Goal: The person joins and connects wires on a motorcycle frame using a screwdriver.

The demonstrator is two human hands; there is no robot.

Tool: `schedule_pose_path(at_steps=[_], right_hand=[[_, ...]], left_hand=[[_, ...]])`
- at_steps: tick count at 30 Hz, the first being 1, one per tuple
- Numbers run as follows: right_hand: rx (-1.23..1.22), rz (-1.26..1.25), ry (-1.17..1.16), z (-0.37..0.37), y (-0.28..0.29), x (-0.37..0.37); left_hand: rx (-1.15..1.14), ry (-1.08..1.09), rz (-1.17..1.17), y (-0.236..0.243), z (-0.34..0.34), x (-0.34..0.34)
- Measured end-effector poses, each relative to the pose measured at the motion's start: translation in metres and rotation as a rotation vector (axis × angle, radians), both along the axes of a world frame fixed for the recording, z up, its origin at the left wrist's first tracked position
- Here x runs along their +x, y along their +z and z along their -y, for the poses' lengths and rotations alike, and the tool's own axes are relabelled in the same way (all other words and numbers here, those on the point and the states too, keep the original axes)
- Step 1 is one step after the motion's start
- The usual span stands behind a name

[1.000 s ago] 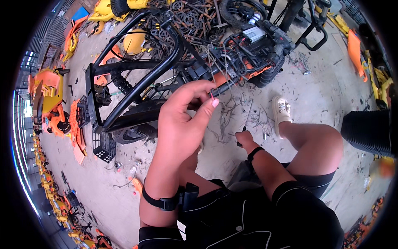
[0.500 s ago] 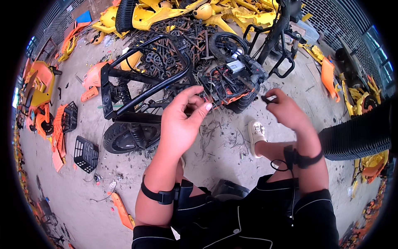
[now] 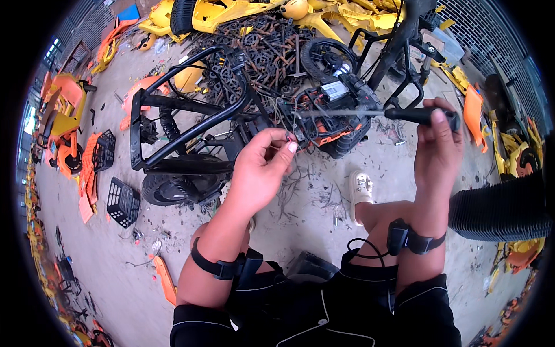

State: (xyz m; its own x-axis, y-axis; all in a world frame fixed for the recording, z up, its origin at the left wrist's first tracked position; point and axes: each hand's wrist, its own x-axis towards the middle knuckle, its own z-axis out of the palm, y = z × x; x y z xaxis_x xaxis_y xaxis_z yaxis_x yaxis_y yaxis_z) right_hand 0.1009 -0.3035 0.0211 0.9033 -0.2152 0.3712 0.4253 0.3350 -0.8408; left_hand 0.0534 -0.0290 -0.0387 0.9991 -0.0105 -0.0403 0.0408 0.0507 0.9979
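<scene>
My left hand (image 3: 261, 168) is closed in a pinch between thumb and index finger on thin wires (image 3: 292, 139), partly hidden by the fingers. On the right, my right hand (image 3: 437, 151) grips the black handle of a screwdriver (image 3: 409, 114). Its long thin shaft points left, over a black scooter body section (image 3: 341, 136) with orange trim and loose cables. A silver box (image 3: 335, 90) sits on top of that section. The black tubular frame (image 3: 185, 139) stands beside my left hand, joined to a wheel (image 3: 173, 189).
Rusty chains and metal parts (image 3: 272, 52) are heaped beyond the frame, with yellow panels (image 3: 231, 17) behind. A black basket (image 3: 123, 202) and orange panels (image 3: 85, 173) lie left. Stacked black ribbed parts (image 3: 500, 211) stand right. My shoe (image 3: 361, 194) is below the scooter section.
My right hand has risen and moved right, and the screwdriver's shaft now shows stretched out leftward. My left hand keeps its pinch on the wires, shifted slightly right and down.
</scene>
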Motion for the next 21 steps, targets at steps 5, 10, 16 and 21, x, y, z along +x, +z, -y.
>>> schedule_pose_path(at_steps=[5,10,16,21], right_hand=[[0.049,0.109,-0.282,-0.003,-0.001,0.014],[-0.3,-0.031,0.042,-0.025,-0.015,-0.001],[-0.439,-0.086,0.526,-0.052,-0.024,-0.008],[-0.505,-0.015,0.58,-0.058,-0.027,-0.016]], left_hand=[[0.012,-0.09,-0.072,0.01,0.02,-0.007],[0.114,-0.046,0.096,0.003,0.036,-0.015],[0.28,0.035,0.27,0.003,0.041,-0.024],[0.526,0.094,0.47,0.011,0.038,-0.029]])
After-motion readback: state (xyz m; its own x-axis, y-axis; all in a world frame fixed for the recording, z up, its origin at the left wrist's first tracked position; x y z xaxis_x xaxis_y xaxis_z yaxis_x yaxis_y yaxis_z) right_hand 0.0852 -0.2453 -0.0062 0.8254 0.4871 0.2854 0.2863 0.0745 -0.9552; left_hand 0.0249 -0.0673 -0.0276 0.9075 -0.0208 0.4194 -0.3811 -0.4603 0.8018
